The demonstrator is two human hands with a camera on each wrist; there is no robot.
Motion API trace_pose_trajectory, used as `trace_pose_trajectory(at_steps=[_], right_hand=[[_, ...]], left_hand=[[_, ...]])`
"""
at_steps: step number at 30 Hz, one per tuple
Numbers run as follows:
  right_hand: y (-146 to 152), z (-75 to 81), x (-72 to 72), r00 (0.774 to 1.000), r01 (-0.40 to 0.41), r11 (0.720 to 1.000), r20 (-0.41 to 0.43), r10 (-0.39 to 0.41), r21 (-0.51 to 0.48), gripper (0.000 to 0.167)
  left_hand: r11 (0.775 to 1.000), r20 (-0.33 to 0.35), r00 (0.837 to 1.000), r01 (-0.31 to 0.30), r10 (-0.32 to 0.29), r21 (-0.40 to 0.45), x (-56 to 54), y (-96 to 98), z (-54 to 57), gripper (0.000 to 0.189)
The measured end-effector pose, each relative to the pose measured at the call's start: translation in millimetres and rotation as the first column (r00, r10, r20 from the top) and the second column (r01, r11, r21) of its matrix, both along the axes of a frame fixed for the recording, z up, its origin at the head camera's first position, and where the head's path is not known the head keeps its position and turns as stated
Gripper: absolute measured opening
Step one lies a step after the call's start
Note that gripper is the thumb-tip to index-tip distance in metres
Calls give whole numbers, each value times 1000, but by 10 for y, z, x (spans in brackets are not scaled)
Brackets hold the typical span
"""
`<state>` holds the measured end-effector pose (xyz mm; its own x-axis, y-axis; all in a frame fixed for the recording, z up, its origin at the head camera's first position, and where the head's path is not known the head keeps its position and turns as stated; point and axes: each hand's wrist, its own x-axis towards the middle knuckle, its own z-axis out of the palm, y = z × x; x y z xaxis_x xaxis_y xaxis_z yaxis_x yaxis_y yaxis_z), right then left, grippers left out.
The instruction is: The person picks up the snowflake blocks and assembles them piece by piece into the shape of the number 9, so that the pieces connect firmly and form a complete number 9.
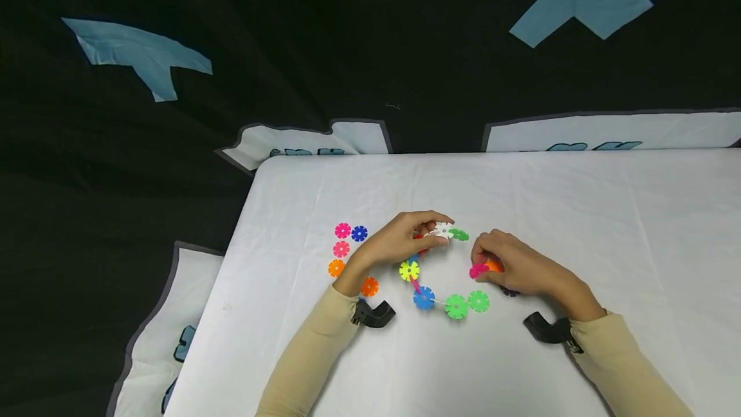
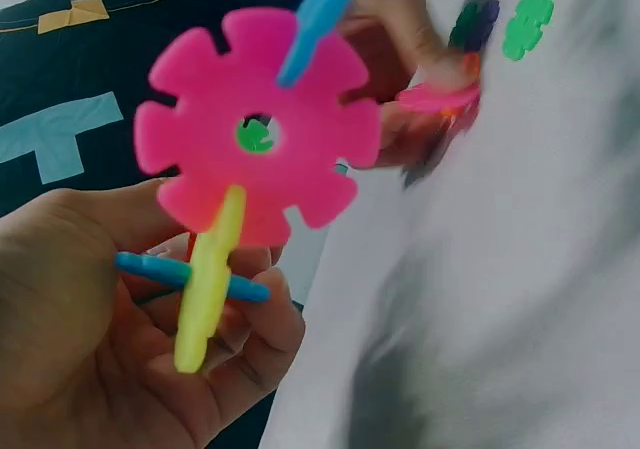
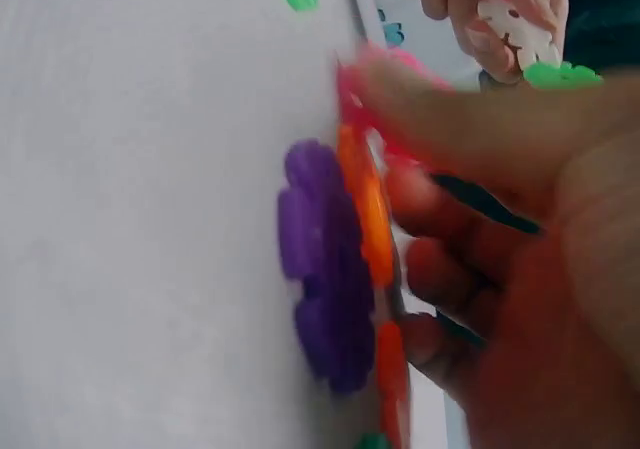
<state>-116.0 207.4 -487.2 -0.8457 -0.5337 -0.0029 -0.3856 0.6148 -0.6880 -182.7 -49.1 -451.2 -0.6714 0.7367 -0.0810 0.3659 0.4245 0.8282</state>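
Note:
My left hand point(image 1: 396, 238) grips a chain of notched plastic discs near the white disc point(image 1: 442, 230), from which a green disc point(image 1: 460, 235) sticks out. From that hand the chain runs down through a yellow disc point(image 1: 409, 271), a blue disc point(image 1: 424, 298) and a green disc point(image 1: 456, 307). Close up in the left wrist view are a pink disc point(image 2: 320, 174) and a yellow disc point(image 2: 207, 299) of it. Thumb and fingers of my right hand point(image 1: 523, 267) pinch a pink disc point(image 1: 478, 270). An orange disc point(image 3: 368, 209) and a purple disc point(image 3: 325, 269) lie right beside those fingers.
Left of my left forearm lie loose discs: a pink one point(image 1: 343, 230), a dark blue one point(image 1: 359, 233) and an orange one point(image 1: 336, 268), among others. Another green disc point(image 1: 478, 301) is beside the chain's lower end. The white table point(image 1: 301, 192) ends at a dark cloth behind.

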Motion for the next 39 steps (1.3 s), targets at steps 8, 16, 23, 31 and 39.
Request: trace_pose_trajectory(at_steps=[8,16,23,31,39], right_hand=[[51,115,-22,946,314,886,32,-323,-342,20],[16,187,-3,928,368,813,240,-287,-451,23],[-31,172,3,921,381,791,270,-280,-479,32],[-64,131,0,931,360,774,256,-260,-521,33],[-112,134,15,925,379,769,243,-293,-515,32]], left_hand=[[1000,-31,1000,0,1,28,1,7,46,42],[1000,20,1000,19,-20,22,12,23,30,38],[998,96,994,50,-53,36,20,31,16,38],[997,103,992,63,-68,49,9,40,14,38],[996,84,993,78,-81,45,29,56,-5,36]])
